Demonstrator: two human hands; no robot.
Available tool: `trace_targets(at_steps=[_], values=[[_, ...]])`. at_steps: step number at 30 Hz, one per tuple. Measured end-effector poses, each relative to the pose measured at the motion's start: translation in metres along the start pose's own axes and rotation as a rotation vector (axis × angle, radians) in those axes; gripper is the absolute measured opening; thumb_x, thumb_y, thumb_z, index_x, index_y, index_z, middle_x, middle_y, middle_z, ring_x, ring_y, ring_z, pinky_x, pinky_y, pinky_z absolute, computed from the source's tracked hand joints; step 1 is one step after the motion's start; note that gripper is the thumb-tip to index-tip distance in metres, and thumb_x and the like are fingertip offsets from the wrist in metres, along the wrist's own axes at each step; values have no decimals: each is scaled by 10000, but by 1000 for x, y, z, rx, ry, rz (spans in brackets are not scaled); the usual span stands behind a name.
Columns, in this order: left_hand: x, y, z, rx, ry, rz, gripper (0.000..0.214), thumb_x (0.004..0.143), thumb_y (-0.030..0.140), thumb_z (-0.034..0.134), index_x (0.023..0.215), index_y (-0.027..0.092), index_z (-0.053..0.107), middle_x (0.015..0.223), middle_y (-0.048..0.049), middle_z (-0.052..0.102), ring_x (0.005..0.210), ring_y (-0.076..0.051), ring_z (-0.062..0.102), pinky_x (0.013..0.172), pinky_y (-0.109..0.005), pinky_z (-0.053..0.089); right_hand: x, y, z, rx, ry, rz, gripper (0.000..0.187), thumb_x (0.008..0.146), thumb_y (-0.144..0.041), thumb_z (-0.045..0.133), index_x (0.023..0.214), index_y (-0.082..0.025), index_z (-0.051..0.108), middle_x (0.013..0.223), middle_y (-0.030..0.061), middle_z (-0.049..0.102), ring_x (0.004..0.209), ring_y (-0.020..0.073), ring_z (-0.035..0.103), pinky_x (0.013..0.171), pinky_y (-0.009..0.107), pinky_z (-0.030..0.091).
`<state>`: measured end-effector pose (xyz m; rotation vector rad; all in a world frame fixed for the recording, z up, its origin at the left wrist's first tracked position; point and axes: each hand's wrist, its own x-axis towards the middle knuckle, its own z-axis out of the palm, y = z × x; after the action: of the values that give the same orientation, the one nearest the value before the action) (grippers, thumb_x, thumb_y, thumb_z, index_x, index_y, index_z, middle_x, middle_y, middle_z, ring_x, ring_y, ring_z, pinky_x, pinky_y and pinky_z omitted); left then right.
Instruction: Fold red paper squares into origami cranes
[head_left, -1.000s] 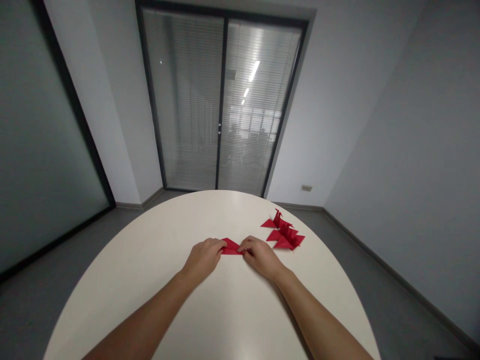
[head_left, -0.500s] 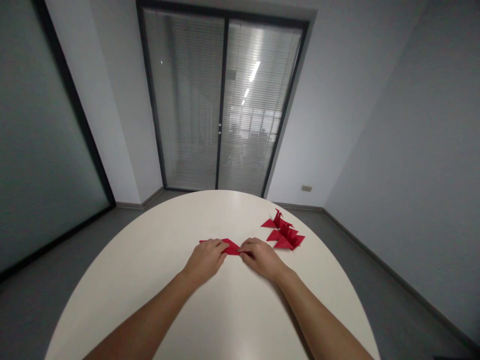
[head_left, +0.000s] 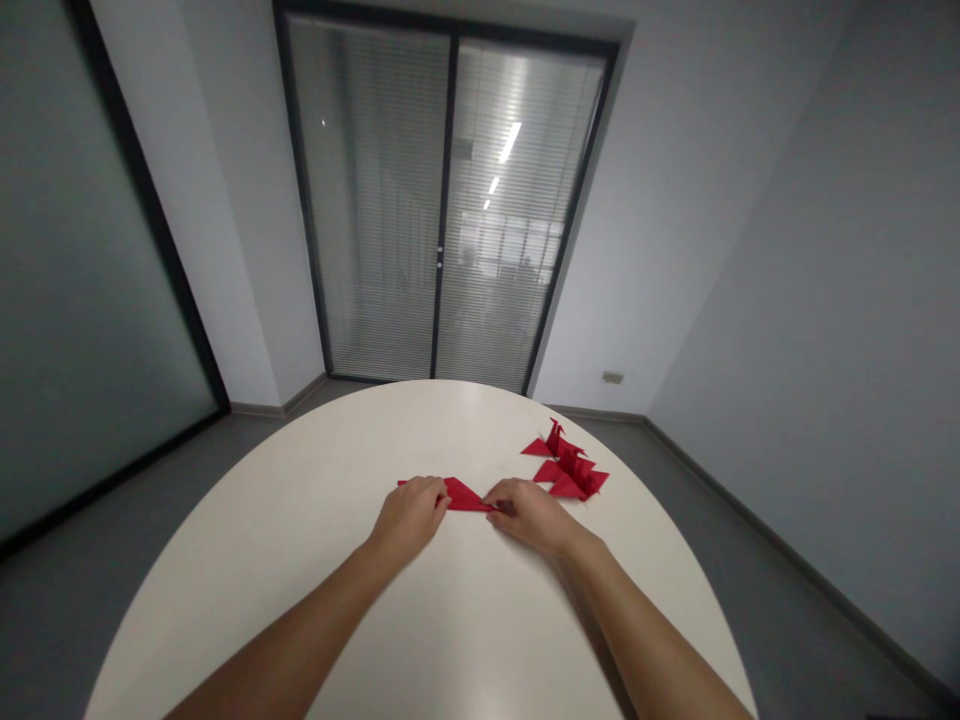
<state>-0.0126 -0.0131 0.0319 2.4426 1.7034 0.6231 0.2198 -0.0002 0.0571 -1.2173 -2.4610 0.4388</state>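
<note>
A folded red paper piece (head_left: 462,496) lies flat on the white round table (head_left: 337,470) between my two hands. My left hand (head_left: 409,515) rests on its left part with fingers curled down onto the paper. My right hand (head_left: 529,512) pinches the paper's right tip with closed fingers. Part of the paper is hidden under my left hand.
A small pile of finished red origami cranes (head_left: 568,466) sits on the table to the right of my right hand. Beyond the table's far edge are grey floor, glass doors with blinds (head_left: 442,210) and grey walls.
The red paper has been spread out sideways: a tip now shows left of my left hand. My right hand has slid slightly to the right.
</note>
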Motion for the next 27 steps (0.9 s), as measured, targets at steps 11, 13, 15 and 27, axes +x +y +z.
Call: trace_targets(at_steps=[11, 13, 15, 27], values=[[2, 0, 3, 20, 19, -5, 127, 935, 192, 543, 902, 205, 665, 974, -41, 717, 955, -210, 641, 796, -302, 447, -4, 5, -9, -44, -70, 16, 230, 843, -187, 590, 955, -195, 791, 951, 70, 765, 799, 184, 675, 685, 234, 442], [3, 0, 3, 21, 25, 2, 125, 932, 189, 544, 893, 202, 663, 964, -39, 714, 951, -212, 640, 788, -305, 445, -3, 4, -9, -53, -61, 28, 236, 836, -177, 587, 948, -197, 793, 958, 70, 767, 805, 183, 680, 691, 233, 447], [3, 1, 3, 22, 31, 9, 127, 928, 182, 543, 883, 201, 660, 953, -37, 709, 944, -210, 637, 781, -306, 443, -3, 3, -9, -60, -63, 33, 237, 828, -169, 583, 926, -198, 797, 952, 69, 770, 815, 185, 686, 700, 233, 452], [3, 3, 3, 18, 26, -7, 148, 923, 172, 526, 867, 204, 659, 941, -37, 700, 922, -201, 630, 765, -297, 428, -4, -4, -13, -139, -92, -28, 360, 872, -141, 565, 1132, -296, 761, 1051, 43, 773, 903, 202, 702, 728, 253, 464]])
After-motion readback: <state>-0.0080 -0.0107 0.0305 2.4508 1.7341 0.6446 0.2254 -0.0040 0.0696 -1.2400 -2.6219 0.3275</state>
